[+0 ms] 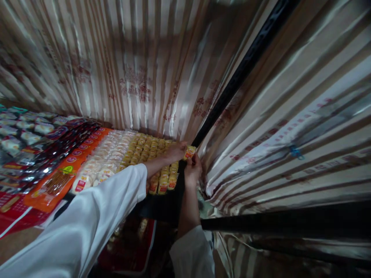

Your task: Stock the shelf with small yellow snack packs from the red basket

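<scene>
My left hand (175, 151) and right hand (193, 172) share a narrow grip on one yellow packet (189, 152), raised beside the laid-out rows of yellow packets (163, 184) on the black desk (165, 205). Alongside: white packets (81, 183) and an orange bag (46, 200) containing brown sticks (55, 183). Below, a red crate (148, 245) holds items too dark to identify.
</scene>
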Demonstrator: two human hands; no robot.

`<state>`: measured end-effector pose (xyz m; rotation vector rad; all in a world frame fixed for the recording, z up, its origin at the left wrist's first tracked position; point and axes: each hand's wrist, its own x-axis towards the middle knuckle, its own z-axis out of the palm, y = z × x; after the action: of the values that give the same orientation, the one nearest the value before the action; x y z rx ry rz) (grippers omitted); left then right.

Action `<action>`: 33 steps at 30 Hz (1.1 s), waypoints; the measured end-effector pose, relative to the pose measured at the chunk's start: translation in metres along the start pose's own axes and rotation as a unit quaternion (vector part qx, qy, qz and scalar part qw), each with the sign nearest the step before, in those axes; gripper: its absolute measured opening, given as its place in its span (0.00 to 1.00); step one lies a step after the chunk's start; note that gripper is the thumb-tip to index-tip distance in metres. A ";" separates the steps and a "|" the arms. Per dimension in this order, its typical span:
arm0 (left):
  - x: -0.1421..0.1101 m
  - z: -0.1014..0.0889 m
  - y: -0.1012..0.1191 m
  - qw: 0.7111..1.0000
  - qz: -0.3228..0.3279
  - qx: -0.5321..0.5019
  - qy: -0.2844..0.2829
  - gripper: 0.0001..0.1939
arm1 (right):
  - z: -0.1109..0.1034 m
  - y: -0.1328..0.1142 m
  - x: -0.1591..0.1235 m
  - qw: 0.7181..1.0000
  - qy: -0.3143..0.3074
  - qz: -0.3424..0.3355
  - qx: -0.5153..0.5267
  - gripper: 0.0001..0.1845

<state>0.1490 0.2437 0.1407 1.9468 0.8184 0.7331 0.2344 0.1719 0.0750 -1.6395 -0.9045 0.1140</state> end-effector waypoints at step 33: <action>0.051 0.007 -0.080 0.982 0.036 0.176 -0.051 0.14 | 0.061 0.089 0.034 0.995 -0.038 0.055 -0.068 0.17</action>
<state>0.1648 0.3118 0.0761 2.3198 0.8639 0.5515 0.2693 0.2414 -0.0075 -1.8233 -0.8963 0.1949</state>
